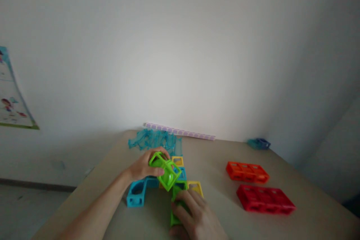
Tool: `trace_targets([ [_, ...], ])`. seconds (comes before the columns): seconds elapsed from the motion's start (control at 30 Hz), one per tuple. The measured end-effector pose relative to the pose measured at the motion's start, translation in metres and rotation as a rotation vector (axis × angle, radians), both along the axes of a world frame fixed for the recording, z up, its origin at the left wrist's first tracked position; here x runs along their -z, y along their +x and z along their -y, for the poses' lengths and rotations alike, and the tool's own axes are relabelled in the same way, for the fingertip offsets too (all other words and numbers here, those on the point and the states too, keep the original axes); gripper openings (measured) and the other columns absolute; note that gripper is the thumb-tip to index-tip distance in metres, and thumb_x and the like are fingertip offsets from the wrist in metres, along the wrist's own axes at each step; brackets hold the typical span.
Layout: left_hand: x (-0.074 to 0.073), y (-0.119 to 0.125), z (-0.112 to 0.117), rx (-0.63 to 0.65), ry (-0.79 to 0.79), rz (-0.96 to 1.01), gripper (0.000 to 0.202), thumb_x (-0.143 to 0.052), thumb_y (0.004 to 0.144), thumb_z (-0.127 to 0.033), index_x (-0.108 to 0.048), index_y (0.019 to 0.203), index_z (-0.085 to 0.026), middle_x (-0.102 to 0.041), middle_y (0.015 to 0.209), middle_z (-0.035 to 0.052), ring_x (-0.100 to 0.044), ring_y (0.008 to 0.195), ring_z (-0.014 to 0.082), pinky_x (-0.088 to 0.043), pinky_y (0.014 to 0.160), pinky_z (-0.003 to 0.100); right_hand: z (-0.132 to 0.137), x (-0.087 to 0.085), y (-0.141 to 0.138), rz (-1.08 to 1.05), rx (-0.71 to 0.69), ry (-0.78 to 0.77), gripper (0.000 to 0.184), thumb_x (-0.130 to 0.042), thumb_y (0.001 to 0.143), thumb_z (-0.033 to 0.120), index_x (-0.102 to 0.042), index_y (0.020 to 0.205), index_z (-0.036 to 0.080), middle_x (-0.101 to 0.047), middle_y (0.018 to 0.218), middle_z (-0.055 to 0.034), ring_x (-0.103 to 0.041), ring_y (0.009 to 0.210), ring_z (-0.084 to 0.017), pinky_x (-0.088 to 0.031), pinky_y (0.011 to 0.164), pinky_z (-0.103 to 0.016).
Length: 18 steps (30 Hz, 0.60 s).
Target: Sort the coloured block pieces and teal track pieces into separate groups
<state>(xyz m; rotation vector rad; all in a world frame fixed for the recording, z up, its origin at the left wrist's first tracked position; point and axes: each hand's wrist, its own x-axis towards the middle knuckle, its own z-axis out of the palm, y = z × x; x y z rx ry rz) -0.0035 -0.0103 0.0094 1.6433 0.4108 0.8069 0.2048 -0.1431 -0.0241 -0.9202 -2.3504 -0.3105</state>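
Observation:
My left hand (144,165) grips a bright green open-framed building block (169,176), tilted and raised above the table. Lower and to the right, my right hand (194,210) is closed around another green block (174,215) near the table's front. That block is partly hidden by the fingers. Blue blocks (136,193) lie under and left of the raised green one. Behind and beside the right hand are a yellow block (196,186), a blue block (182,173) and a farther yellow block (177,161). Whether these blocks are joined, I cannot tell.
A row of orange blocks (247,171) and a row of red blocks (266,199) lie at the right. Clear blue plastic pieces (154,139) are heaped at the back, beside a patterned purple strip (180,131) along the wall. Dark blue pieces (262,143) sit at the far-right corner.

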Motion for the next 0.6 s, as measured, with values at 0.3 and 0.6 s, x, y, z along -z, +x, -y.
trace_targets([
  [0.3, 0.001, 0.005, 0.001, -0.021, 0.104, -0.129, 0.042, -0.075, 0.064, -0.031, -0.059, 0.101, -0.019, -0.062, 0.086, 0.0015, -0.056, 0.076, 0.0165, -0.042, 0.066, 0.023, -0.001, 0.002, -0.013, -0.062, -0.078, 0.289, 0.033, -0.038, 0.098, 0.035, -0.058, 0.079, 0.017, -0.061, 0.062, -0.0011, -0.055, 0.056, -0.015, -0.038, 0.050, -0.026],
  [0.6, 0.000, 0.004, 0.001, -0.020, 0.121, -0.138, 0.043, -0.076, 0.065, -0.031, -0.059, 0.103, -0.019, -0.062, 0.089, 0.0022, -0.056, 0.079, 0.0175, -0.042, 0.068, 0.024, -0.006, 0.014, -0.031, -0.250, 0.091, 0.225, 0.040, -0.037, 0.097, 0.039, -0.053, 0.065, 0.020, -0.058, 0.053, 0.0000, -0.054, 0.044, -0.013, -0.031, 0.041, -0.026],
])
